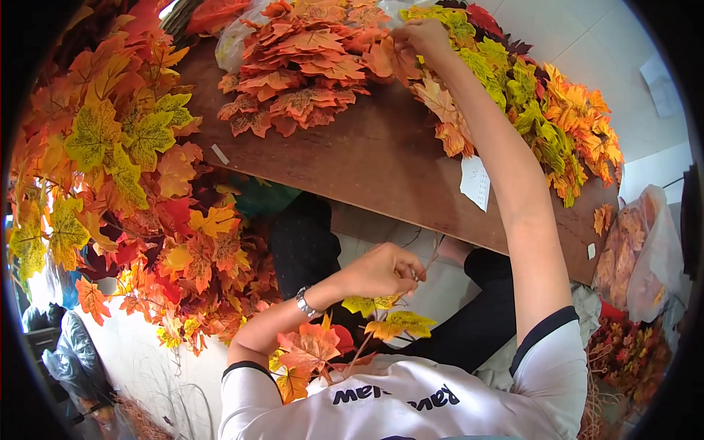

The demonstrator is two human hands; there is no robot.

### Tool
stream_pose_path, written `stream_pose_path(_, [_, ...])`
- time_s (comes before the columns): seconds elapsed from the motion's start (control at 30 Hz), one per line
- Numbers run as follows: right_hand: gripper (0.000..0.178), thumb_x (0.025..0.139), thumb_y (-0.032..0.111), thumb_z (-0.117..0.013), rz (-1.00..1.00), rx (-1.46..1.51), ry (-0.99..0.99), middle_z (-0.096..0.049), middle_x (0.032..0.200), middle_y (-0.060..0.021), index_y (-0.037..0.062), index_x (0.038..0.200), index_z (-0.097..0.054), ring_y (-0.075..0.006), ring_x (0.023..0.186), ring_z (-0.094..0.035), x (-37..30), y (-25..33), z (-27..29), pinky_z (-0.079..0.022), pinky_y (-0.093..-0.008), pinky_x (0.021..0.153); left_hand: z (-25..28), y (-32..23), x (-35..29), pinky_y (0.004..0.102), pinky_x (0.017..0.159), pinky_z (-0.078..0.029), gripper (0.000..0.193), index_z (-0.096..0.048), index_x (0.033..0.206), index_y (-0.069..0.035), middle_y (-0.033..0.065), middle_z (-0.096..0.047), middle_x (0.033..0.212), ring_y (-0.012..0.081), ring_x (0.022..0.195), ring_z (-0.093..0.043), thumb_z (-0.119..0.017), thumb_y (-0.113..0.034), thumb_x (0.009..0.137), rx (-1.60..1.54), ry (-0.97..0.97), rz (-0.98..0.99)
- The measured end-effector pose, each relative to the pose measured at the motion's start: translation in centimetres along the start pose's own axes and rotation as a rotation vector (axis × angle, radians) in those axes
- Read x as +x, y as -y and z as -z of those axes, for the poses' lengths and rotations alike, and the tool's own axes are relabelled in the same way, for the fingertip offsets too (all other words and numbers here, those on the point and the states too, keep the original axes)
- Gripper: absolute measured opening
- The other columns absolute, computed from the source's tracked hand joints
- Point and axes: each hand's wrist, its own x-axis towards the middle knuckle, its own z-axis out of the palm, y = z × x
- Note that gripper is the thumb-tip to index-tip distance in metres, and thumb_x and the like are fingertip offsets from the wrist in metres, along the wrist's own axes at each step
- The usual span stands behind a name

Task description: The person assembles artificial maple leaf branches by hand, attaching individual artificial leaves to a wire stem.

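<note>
My left hand, with a metal watch at the wrist, is closed round the thin stem of an artificial maple branch above my lap. Its orange, red and yellow-green leaves hang below the hand, close to my shirt. My right arm stretches far across the brown board, where my right hand pinches an orange artificial maple leaf. This leaf is at the right side of a large stack of orange leaves. The fingertips of the right hand are partly hidden.
Heaped yellow-green leaves and orange-yellow leaves line the board's right side. Bunches of finished-looking leaf branches fill the left. A torn paper slip lies on the brown board. A plastic bag with leaves stands at right.
</note>
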Motion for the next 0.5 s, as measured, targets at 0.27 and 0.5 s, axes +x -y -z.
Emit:
stream_pose_path(0.27, [0.015, 0.076, 0.015, -0.063, -0.111, -0.095, 0.234, -0.061, 0.072, -0.0052, 0.0012, 0.079, -0.062, -0.0115, 0.063, -0.059, -2.8, 2.8, 4.7, -0.054, -0.0257, 0.060, -2.0, -0.7, -0.2, 0.0273, 0.054, -0.045, 0.018, -0.062, 0.088, 0.001, 0.0104, -0.062, 0.061, 0.0156, 0.053, -0.059, -0.063, -0.010, 0.074, 0.193, -0.028, -0.010])
stream_pose_path(0.5, [0.012, 0.077, 0.009, -0.062, -0.132, -0.185, 0.143, -0.061, 0.074, -0.0057, -0.0016, 0.083, -0.060, -0.0131, 0.064, -0.059, -6.8, 6.3, 6.2, -0.050, -0.0246, 0.058, -1.9, -0.7, -2.2, 0.0299, 0.057, -0.047, 0.016, -0.063, 0.088, -0.004, 0.0123, -0.063, 0.066, 0.0207, 0.059, -0.062, -0.064, -0.009, 0.074, 0.767, -0.366, -0.212])
